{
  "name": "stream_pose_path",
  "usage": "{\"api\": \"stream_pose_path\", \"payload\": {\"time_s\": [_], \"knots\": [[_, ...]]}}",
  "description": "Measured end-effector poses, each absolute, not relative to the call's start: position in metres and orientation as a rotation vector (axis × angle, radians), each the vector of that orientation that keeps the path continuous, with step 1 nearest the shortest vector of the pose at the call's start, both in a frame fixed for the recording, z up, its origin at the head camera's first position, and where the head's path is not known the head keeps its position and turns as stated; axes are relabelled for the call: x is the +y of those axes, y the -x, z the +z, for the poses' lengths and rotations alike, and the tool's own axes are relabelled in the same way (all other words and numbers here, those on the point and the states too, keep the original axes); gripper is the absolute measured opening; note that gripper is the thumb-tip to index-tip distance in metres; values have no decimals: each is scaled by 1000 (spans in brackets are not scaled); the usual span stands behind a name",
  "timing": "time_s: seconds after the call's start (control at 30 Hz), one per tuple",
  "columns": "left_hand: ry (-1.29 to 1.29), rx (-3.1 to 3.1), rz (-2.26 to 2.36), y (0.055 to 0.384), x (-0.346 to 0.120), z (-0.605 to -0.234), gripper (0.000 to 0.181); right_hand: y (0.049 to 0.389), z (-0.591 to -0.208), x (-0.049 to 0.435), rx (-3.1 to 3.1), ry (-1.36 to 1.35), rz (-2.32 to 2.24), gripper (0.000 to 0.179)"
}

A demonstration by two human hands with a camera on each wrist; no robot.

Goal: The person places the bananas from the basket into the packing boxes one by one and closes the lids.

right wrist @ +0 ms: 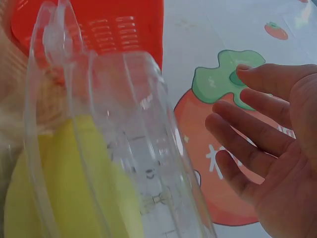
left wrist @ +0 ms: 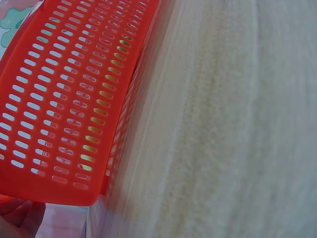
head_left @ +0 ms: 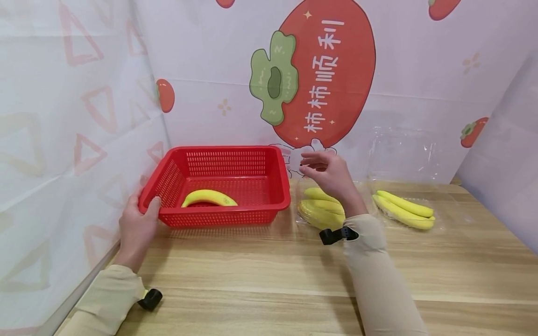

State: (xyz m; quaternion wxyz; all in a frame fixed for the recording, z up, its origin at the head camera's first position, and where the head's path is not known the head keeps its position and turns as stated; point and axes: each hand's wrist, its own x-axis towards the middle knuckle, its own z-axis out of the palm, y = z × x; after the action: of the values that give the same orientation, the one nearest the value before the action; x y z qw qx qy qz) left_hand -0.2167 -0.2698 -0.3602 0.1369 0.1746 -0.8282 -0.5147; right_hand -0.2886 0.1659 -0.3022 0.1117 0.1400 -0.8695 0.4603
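A red plastic basket (head_left: 218, 217) with slotted walls stands at the left, and one yellow banana (head_left: 210, 197) lies inside along its near wall. My left hand (head_left: 138, 228) grips the basket's left rim at the near corner, thumb over the edge. In the left wrist view only a bit of that hand (left wrist: 20, 218) shows, under the basket's corner. My right hand (head_left: 329, 172) is raised above a clear plastic box (head_left: 299, 219) of bananas (head_left: 313, 205). Its fingers (right wrist: 247, 129) are loosely bent and hold nothing, to the side of the box in the right wrist view.
Another clear box (head_left: 445, 219) stands farther right with two bananas (head_left: 403, 210) in it and its lid (head_left: 403, 154) raised behind. A printed cloth wall (head_left: 210, 56) closes off the back, and a white wall (head_left: 63, 154) runs close along the left. The wooden table (head_left: 252, 280) extends toward me.
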Motion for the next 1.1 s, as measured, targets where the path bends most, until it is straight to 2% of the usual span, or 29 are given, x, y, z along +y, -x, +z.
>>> {"api": "stream_pose_path", "payload": {"time_s": [0.57, 1.1], "knots": [[-519, -2406, -1487, 217, -271, -362, 75, 287, -300, 123, -2477, -482, 1440, 48], [-502, -2388, -1482, 217, -269, -361, 73, 290, -299, 77, -2488, -552, 1486, 43]]}}
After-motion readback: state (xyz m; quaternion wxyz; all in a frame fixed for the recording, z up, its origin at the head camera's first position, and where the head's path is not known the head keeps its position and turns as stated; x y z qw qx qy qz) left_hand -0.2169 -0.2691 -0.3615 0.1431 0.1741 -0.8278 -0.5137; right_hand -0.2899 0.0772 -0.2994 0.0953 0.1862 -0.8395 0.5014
